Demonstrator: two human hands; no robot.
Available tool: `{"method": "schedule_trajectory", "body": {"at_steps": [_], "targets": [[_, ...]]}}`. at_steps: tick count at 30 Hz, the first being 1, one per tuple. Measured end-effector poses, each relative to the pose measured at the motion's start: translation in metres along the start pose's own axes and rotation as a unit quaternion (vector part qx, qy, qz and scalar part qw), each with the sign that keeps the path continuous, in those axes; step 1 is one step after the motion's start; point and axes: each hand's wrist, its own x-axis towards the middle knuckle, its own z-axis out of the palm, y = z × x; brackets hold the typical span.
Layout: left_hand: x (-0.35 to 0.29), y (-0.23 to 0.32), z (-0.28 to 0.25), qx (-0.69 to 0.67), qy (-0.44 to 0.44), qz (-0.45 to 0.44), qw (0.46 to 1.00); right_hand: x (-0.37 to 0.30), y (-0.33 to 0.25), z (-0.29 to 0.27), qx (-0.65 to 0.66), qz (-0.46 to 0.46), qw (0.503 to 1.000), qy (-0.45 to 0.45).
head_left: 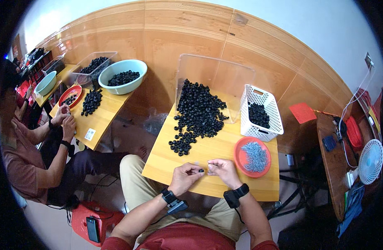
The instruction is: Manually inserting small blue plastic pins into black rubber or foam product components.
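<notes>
Over the near edge of the wooden table (158, 162), my left hand (185, 177) pinches a small black round part (201, 170) between thumb and fingertips. My right hand (224, 171) is closed just beside it, its fingertips pressed together; whatever they hold is too small to make out. Beyond my hands spreads a heap of black ring-shaped parts (199, 109), spilling from a clear plastic bin (216, 66) tipped on its side. To the right of my right hand sits a red plate (240, 160) with a pile of small silvery metal pieces (255, 156).
A white perforated basket (277, 112) holding black parts stands behind the red plate. At left, a co-worker (28, 166) sits at another table (104, 116) with a pale green basin (137, 81). A fan (370, 161) stands far right; a red stool (81, 221) holds a phone (92, 229).
</notes>
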Motion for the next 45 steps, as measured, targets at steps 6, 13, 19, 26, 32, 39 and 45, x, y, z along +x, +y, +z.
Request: {"method": "schedule_trajectory", "body": {"at_steps": [6, 13, 19, 26, 32, 39, 45], "targets": [[0.0, 0.007, -0.001, -0.005, -0.007, -0.003, 1.0, -0.003, -0.001, 0.003, 0.014, -0.009, 1.0, -0.019], [0.001, 0.004, 0.0, -0.034, 0.0, -0.015, 0.999, -0.007, -0.005, 0.006, 0.058, -0.002, 0.998, -0.038], [0.001, -0.003, 0.0, -0.072, -0.005, -0.019, 0.997, -0.008, -0.005, 0.009, 0.047, 0.009, 0.996, -0.07], [-0.001, 0.003, 0.001, -0.084, -0.005, -0.02, 0.996, -0.011, -0.002, 0.012, 0.049, 0.004, 0.996, -0.074], [0.0, 0.004, 0.001, -0.074, -0.013, -0.018, 0.997, -0.012, -0.006, 0.016, 0.08, 0.005, 0.994, -0.068], [0.001, 0.005, 0.002, -0.067, -0.01, -0.031, 0.997, -0.012, -0.011, 0.019, 0.055, 0.041, 0.994, -0.081], [0.0, 0.001, 0.004, -0.012, 0.013, -0.015, 1.0, -0.017, -0.021, 0.023, 0.078, 0.091, 0.991, -0.067]]}}
